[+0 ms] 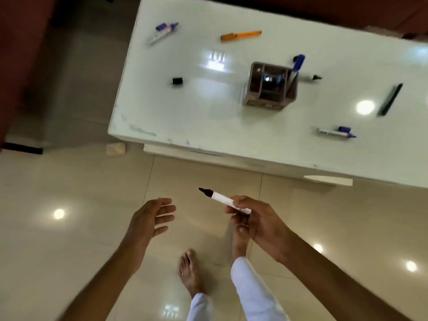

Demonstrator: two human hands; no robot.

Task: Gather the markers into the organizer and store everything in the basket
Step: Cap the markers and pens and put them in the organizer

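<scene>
1. The right hand point(252, 218) is closed around a marker point(224, 200), thumb and fingers pinching the rear of its white barrel; the uncapped black tip points up and left, away from the hand.
2. The left hand point(150, 218) is open and holds nothing, fingers spread loosely, palm turned toward the right hand, apart from the marker.
3. Both hands hang over a glossy beige tiled floor point(69, 251), short of the bench point(185, 117), a smooth, shiny white slab.
4. Ahead of the right hand on the bench stands the organizer point(269, 89), a boxy brown plastic holder with compartments; a blue pen point(296, 66) stands tilted in its right compartment.
5. Beyond the organizer lies an orange pen point(240, 35); far left of it, a blue-capped marker point(162, 32).
6. A small black cap point(177, 80) lies ahead of the left hand.
7. Right of the organizer: a black-tipped marker point(310, 77), a dark slim pen point(390, 99), and a blue-capped marker point(335, 132) nearer the bench edge.
</scene>
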